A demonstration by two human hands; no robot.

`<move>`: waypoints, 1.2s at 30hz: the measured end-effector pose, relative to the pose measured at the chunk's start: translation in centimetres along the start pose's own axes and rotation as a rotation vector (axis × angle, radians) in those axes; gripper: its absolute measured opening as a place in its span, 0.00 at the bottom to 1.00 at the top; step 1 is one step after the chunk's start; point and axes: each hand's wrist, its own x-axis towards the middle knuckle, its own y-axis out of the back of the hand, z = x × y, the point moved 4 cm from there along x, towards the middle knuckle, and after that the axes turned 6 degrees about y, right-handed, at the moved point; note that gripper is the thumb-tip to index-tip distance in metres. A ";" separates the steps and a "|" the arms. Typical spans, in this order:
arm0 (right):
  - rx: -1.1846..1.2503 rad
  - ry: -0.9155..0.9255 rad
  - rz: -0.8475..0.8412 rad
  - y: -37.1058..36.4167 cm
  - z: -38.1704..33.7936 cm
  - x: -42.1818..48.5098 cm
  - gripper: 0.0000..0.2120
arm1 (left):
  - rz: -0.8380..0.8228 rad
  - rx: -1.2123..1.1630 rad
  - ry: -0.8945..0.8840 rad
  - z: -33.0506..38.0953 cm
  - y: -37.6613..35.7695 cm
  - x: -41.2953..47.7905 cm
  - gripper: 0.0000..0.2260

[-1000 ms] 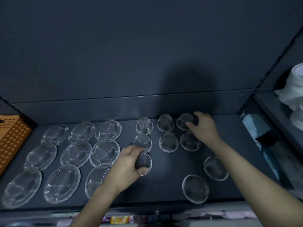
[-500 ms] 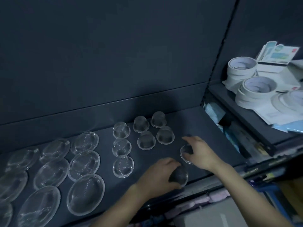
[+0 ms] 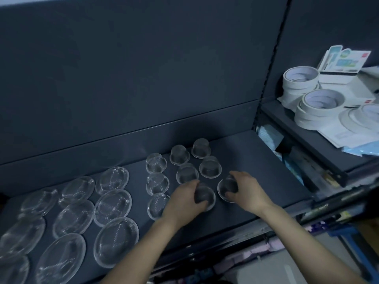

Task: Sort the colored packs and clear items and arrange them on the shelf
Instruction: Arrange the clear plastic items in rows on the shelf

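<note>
On the dark shelf [image 3: 256, 173] stand several small clear cups upside down, in rows behind my hands, such as one cup [image 3: 200, 148] at the back. My left hand [image 3: 184, 199] grips a small clear cup [image 3: 206, 196] resting on the shelf. My right hand [image 3: 247, 191] grips another clear cup [image 3: 226, 186] just to its right. Several clear oval plates, one of them [image 3: 115, 240] near the front edge, lie in rows on the left half of the shelf.
To the right, a higher shelf [image 3: 303, 136] carries white tape rolls [image 3: 320, 105], paper packs [image 3: 344, 62] and blue sheets. Pink and coloured packs [image 3: 272, 247] show below the shelf's front edge. The shelf's back wall is dark and bare.
Both hands moved away from the front edge with their cups, which now stand side by side in line with the cup rows. The camera view shifted slightly.
</note>
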 end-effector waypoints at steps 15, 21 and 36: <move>-0.004 0.047 0.054 -2.2 -1.8 1.1 0.17 | 0.029 0.039 0.077 -1.9 0.6 0.0 0.26; 0.019 0.058 0.075 -2.4 -1.8 1.1 0.16 | 0.019 0.012 0.087 -2.0 0.6 -0.2 0.27; -0.087 0.438 0.186 -3.9 -7.0 -1.8 0.23 | 0.319 -0.010 0.150 -6.6 5.4 -4.8 0.22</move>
